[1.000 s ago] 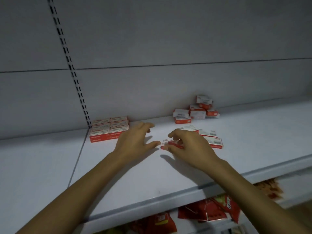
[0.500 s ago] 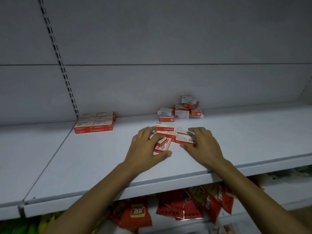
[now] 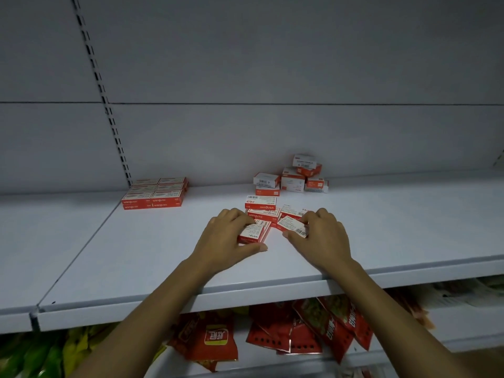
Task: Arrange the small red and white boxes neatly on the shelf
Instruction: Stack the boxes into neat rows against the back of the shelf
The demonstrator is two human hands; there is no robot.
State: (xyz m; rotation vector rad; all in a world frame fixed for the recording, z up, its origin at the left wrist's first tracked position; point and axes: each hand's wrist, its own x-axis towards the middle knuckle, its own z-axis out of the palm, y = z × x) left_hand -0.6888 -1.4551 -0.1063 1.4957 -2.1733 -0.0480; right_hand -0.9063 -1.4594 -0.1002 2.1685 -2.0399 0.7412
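Observation:
Small red and white boxes lie on a white shelf [image 3: 163,263]. A tidy block of boxes [image 3: 155,193] sits at the back left. A loose heap of boxes [image 3: 293,178] is piled at the back wall. Several scattered boxes [image 3: 260,203] lie in the middle. My left hand [image 3: 229,241] grips one box [image 3: 255,231] between fingers and thumb. My right hand [image 3: 321,236] holds another box [image 3: 291,226] by its right end, thumb under its front edge. Both boxes rest on or just above the shelf; I cannot tell which.
A slotted upright rail [image 3: 109,115] runs up the grey back panel at left. A seam [image 3: 35,313] divides the shelf from the neighbouring shelf board on the left. Red snack bags [image 3: 321,326] and green-yellow packs [image 3: 32,353] lie on the lower shelf.
Both hands came together over the scattered middle boxes. The left hand moved right from near the tidy block and closed on one box; the right took hold of a neighbouring box.

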